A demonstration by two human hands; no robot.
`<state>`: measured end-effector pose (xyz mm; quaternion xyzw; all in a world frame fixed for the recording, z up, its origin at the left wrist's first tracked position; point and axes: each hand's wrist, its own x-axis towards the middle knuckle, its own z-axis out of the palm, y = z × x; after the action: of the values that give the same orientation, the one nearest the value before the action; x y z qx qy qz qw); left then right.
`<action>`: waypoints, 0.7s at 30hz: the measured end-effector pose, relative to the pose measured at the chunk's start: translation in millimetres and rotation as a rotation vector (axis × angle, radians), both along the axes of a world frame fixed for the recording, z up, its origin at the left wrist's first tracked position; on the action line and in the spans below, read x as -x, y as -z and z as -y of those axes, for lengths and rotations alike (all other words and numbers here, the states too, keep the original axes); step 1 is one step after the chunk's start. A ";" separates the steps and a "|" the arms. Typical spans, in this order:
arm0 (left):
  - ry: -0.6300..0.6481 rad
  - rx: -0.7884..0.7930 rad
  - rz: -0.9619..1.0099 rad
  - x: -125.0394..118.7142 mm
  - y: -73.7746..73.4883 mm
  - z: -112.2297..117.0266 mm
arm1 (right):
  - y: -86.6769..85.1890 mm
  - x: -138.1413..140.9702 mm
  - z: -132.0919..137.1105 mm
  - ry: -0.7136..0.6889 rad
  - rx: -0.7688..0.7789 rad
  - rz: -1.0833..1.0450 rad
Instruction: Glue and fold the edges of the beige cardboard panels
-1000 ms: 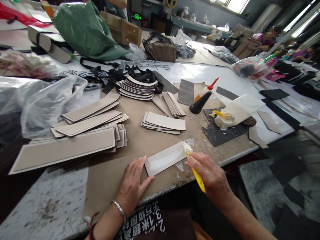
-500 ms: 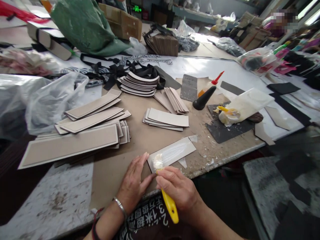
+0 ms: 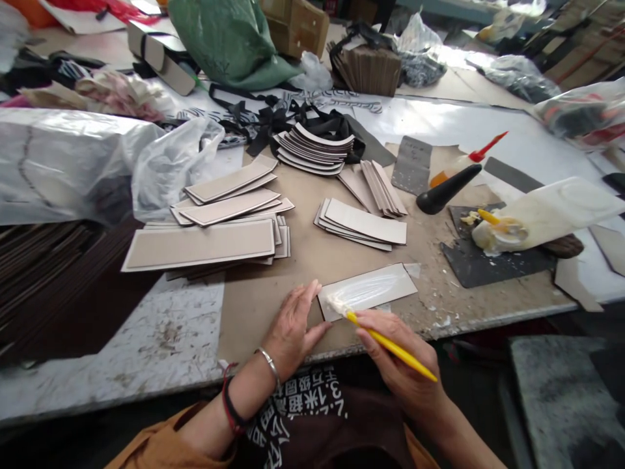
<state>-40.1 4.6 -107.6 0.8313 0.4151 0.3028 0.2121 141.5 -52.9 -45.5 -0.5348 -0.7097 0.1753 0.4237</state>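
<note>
A yellow-handled glue brush [image 3: 393, 346] is gripped in my right hand [image 3: 413, 365]. Its bristles, coated in white paste, press on the left part of a pale rectangular strip [image 3: 398, 284]. White streaks of paste run along the strip's middle. My left hand [image 3: 291, 324] lies at the strip's left end, fingers stretched out and thumb apart, the fingertips touching its edge. Just beyond the strip is a small stack of similar pale pieces [image 3: 368, 220]. More strips with stitched-looking borders [image 3: 205, 246] are piled to the left.
On the right, a cut white plastic container [image 3: 561, 208] holds pale paste and lies on dark scraps. Near it are a black cone-shaped object [image 3: 448, 189] and a red-tipped bottle [image 3: 449, 170]. Curved pieces [image 3: 315, 150] and a green bag [image 3: 224, 45] are farther back. The table edge [image 3: 469, 333] runs close by.
The brush handle has swung from pointing down towards me to slanting out to the right, with my right hand turning. The bristles stay near the strip's left end. The view has shifted.
</note>
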 end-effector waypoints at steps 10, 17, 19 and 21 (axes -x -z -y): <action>-0.002 -0.057 -0.029 1.1 0.5 -0.4 | -6.9 -79.2 -1.7 0.351 -0.169 0.305; -0.013 -0.087 -0.040 0.8 1.9 -0.2 | -3.5 -54.8 10.6 0.170 -0.069 0.270; -0.014 -0.101 -0.039 0.7 2.8 -0.2 | -7.2 -50.4 10.8 0.144 -0.072 0.243; -0.015 -0.108 -0.035 0.7 3.4 -0.3 | -11.2 -54.1 6.9 0.168 -0.108 0.261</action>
<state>-40.8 4.9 -111.1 0.8435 0.4083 0.3116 0.1572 195.6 -59.8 -34.3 -0.5867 -0.7200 0.0298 0.3694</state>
